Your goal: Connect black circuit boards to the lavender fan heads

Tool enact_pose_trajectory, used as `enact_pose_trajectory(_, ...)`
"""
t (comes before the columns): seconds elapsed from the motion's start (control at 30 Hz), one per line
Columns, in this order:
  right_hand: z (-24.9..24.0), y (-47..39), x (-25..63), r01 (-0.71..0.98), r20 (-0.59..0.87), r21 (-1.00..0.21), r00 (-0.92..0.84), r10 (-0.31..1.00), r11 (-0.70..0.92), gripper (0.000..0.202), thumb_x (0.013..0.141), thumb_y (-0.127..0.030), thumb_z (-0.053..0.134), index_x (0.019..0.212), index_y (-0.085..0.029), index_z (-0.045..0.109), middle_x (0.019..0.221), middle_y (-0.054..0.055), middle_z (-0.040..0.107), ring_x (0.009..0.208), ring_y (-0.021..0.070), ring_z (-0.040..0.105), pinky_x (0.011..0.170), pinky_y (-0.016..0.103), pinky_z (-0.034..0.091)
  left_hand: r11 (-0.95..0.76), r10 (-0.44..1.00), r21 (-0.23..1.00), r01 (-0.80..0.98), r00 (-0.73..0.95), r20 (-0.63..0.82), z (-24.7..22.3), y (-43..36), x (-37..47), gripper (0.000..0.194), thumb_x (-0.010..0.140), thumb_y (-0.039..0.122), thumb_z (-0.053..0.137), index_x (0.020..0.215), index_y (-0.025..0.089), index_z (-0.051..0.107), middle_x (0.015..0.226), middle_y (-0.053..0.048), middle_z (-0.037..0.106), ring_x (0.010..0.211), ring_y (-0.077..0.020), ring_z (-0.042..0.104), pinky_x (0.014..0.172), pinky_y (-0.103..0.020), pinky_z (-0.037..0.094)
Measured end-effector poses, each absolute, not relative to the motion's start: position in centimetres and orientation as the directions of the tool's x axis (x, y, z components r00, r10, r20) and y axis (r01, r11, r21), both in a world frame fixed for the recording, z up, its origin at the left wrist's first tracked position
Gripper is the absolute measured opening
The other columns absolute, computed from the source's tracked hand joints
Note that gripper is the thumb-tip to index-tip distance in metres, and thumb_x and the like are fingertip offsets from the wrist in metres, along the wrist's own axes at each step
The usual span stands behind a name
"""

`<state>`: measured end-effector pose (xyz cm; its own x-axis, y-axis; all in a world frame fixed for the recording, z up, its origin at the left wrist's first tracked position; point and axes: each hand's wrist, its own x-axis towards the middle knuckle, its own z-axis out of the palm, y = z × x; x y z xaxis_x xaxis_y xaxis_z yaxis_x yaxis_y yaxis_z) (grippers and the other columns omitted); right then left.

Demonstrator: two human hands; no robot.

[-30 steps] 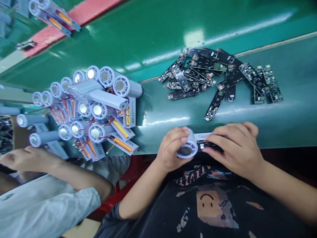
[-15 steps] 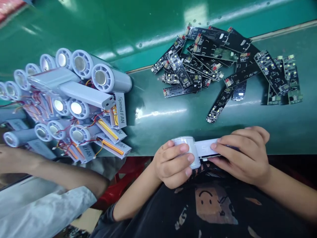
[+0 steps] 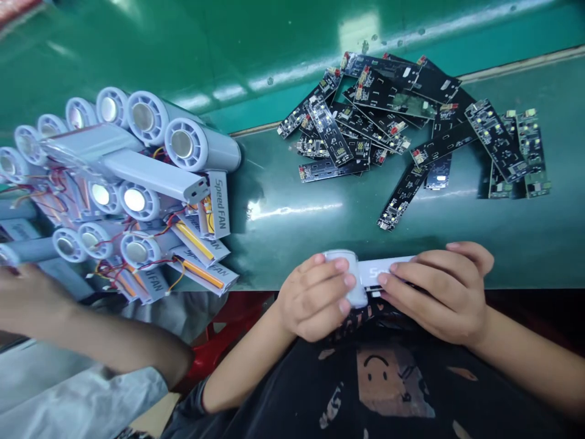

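Note:
A pale handheld fan is held level at the bench's front edge, between both hands. My left hand is closed around its rounded head. My right hand grips the handle, fingers on its lettered side and near the open edge, where a dark strip and a small white part show. The palm hides the handle's far end. Beyond my hands, black circuit boards with red connectors and small lights lie in a loose heap.
At the left, several fan bodies are piled, with loose wires and orange strips showing in open handles. A co-worker's arm reaches in at lower left, close to a red stool. The green bench has a raised back panel.
My right fingers have shifted slightly left along the handle, near its open edge. The co-worker's forearm has moved a little. The view has shifted slightly.

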<state>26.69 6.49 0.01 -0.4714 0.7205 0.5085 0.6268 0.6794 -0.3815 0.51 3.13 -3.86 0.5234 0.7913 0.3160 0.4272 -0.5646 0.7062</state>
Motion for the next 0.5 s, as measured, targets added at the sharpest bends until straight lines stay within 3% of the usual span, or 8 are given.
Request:
enact_pose_trajectory(0.07,0.5,6.9,26.5,0.634,0.48,-0.381,-0.487,0.73,0.673,0.013,0.09,-0.017,0.071,0.095,-0.028,0.073,0.084,-0.006,0.076,0.081,0.017,0.06,0.086,0.04,0.036,-0.68,0.73,0.6,0.421,0.465,0.501,-2.4,5.0,1.3,0.059,0.084,0.025,0.073,0.135,0.034,0.045,0.118,-0.004,0.071,0.117,-0.0236,0.069,0.101,-0.047,0.06)
enact_pose_trajectory(0.17,1.2,7.4,26.4,0.639,0.459,-0.372,-0.504,0.732,0.673,0.012,0.09,-0.018,0.072,0.1,-0.025,0.072,0.089,-0.003,0.077,0.084,0.0185,0.063,0.085,0.042,0.038,-0.68,0.732,0.614,0.401,0.429,0.53,-1.5,6.9,2.4,0.065,0.083,0.024,0.074,0.14,0.022,0.043,0.122,-0.013,0.068,0.119,-0.0264,0.066,0.099,-0.046,0.059)
enact_pose_trajectory(0.33,1.3,8.2,27.1,0.638,0.501,-0.237,-0.566,0.654,0.733,0.024,0.086,-0.025,0.078,0.108,-0.022,0.069,0.091,0.0,0.078,0.085,0.0208,0.063,0.084,0.041,0.042,-0.606,0.788,0.705,0.368,0.397,0.47,-1.7,7.7,3.2,0.067,0.081,0.018,0.069,0.14,0.024,0.039,0.126,-0.014,0.065,0.116,-0.0277,0.066,0.093,-0.046,0.059)
enact_pose_trajectory(0.5,2.4,10.0,27.7,0.582,0.332,-0.287,-0.685,0.649,0.761,0.021,0.098,-0.038,0.063,0.108,-0.022,0.073,0.091,0.004,0.075,0.079,0.0195,0.064,0.074,0.036,0.046,-0.606,0.791,0.691,0.394,0.389,0.472,-2.0,8.0,3.2,0.064,0.08,0.019,0.067,0.137,0.023,0.039,0.126,-0.014,0.063,0.119,-0.0283,0.065,0.096,-0.047,0.057)
